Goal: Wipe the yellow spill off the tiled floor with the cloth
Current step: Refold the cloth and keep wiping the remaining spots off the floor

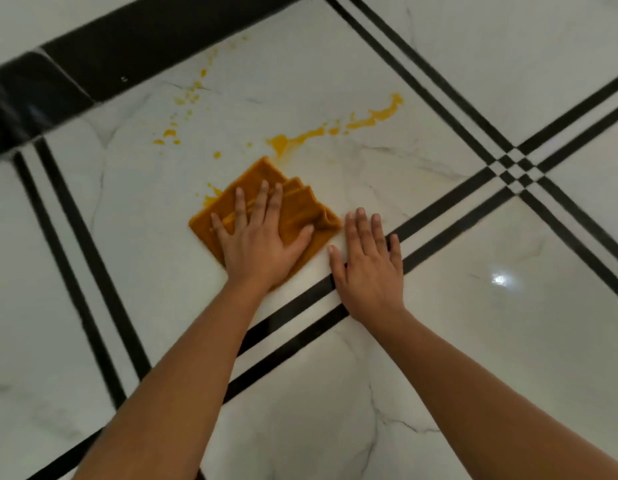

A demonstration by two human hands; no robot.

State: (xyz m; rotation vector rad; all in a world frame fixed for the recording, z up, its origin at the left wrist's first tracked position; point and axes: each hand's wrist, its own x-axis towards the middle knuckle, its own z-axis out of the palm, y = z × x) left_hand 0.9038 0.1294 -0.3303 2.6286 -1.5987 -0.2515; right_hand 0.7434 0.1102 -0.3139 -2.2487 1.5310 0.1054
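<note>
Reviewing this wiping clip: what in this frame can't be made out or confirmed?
- Head view: floor under the cloth and the left hand is covered; any spill there is hidden.
- Far spill droplets near the black border are small and motion-blurred; their count is unclear.
- Right hand lies flat; its palm contact is unseen.
- Both arms are cut off by the bottom edge.

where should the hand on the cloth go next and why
Probably push the cloth forward and a little right with the left hand, into the yellow streak. The hand lies flat on the folded cloth, whose far corner sits just short of the streak's near blob. The right hand lies flat on bare tile, apparently bracing.
</note>
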